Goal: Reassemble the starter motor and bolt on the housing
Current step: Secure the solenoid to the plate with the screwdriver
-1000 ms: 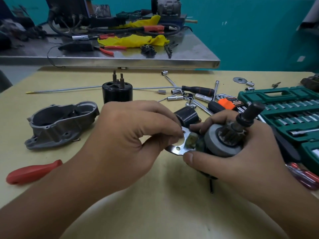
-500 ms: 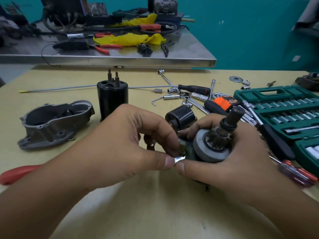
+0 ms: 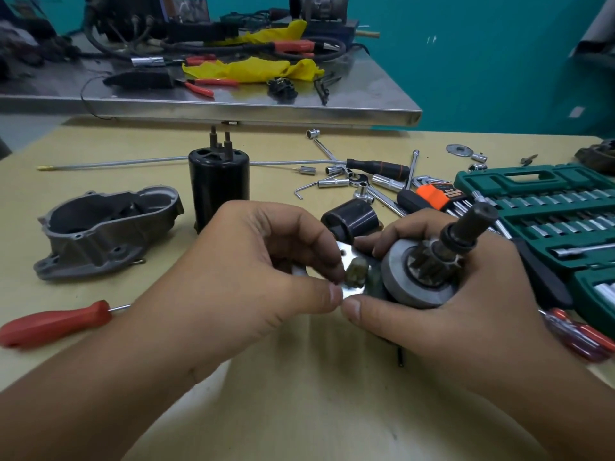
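Note:
My right hand [image 3: 449, 307] grips the starter drive assembly [image 3: 419, 277], a grey disc with a pinion gear and a dark shaft pointing up and right. A shiny metal plate [image 3: 349, 261] sits at its left side. My left hand [image 3: 253, 271] pinches that plate and a small greenish part [image 3: 355, 272] between thumb and fingers. The grey cast housing [image 3: 103, 227] lies open side up at the left. A black motor body [image 3: 218, 184] stands upright behind my left hand. A smaller black cylinder [image 3: 352, 219] lies just behind my hands.
A red-handled screwdriver [image 3: 53, 324] lies at the near left. Loose sockets, extension bars and hex keys [image 3: 382, 184] are scattered at the centre right. A green socket set case [image 3: 549, 207] lies open at the right, with another screwdriver [image 3: 579, 337] in front. A steel bench [image 3: 233, 108] stands behind.
My left hand slid over the plate, covering most of it, and its thumb now meets my right thumb. The view dropped slightly; the assembly stayed in my right hand.

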The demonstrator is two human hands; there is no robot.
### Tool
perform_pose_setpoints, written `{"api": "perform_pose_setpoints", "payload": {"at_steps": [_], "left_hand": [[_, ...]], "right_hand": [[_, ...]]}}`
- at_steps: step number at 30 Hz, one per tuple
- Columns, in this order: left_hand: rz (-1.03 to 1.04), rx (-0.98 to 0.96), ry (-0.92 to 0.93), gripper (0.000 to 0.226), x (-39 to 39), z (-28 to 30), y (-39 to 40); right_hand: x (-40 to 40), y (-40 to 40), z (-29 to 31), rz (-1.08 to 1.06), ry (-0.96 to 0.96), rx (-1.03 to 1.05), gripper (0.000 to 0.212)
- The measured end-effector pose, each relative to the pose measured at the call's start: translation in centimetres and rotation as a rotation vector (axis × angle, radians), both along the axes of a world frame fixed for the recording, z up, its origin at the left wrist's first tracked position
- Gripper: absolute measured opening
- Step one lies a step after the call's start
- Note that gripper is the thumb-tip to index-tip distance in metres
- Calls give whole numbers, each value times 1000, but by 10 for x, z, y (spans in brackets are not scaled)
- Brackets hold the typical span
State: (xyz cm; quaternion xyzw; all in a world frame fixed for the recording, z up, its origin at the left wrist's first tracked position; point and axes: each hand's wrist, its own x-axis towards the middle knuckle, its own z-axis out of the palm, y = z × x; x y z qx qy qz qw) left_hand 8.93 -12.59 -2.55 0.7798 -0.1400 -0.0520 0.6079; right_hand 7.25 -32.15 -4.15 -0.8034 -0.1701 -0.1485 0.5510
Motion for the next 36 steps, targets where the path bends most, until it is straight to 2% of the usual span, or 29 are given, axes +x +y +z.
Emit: {"api": "perform_pose_setpoints", "payload": {"at_steps": [3, 6, 9, 10, 15, 19, 23, 26, 29, 32, 36], "left_hand": [[149, 18, -65, 41, -5, -4, -6], [244, -75, 90, 55, -6, -7, -9], [59, -261, 408, 48, -2, -4, -11], [18, -291, 464, 44, -1, -5, -12], [-30, -386, 518, 27, 2, -8, -17], [-53, -479, 593, 30, 2, -8, -19], [-21, -358, 528, 15, 6, -7, -28], [32, -274, 519, 28, 14, -7, -33], [80, -216, 505, 23, 24, -3, -40], [50, -189, 518, 31, 33, 1, -45], [-36, -308, 607, 34, 39, 3, -53]], "right_hand": [[1, -1, 0, -5, -1, 5, 45], [1, -2, 2, -14, -10, 24, 45], [1, -4, 4, -34, -10, 52, 44], [2, -4, 4, -38, -1, 61, 45], [8, -8, 2, -77, 74, 110, 46], [13, -14, 4, -101, 103, 113, 46], [16, -19, 5, -102, 109, 98, 41], [18, -24, 7, -122, 83, 65, 37], [21, -30, 11, -141, 54, 27, 39], [26, -39, 13, -149, 82, 30, 49], [30, -45, 8, -167, 165, 203, 81]]}}
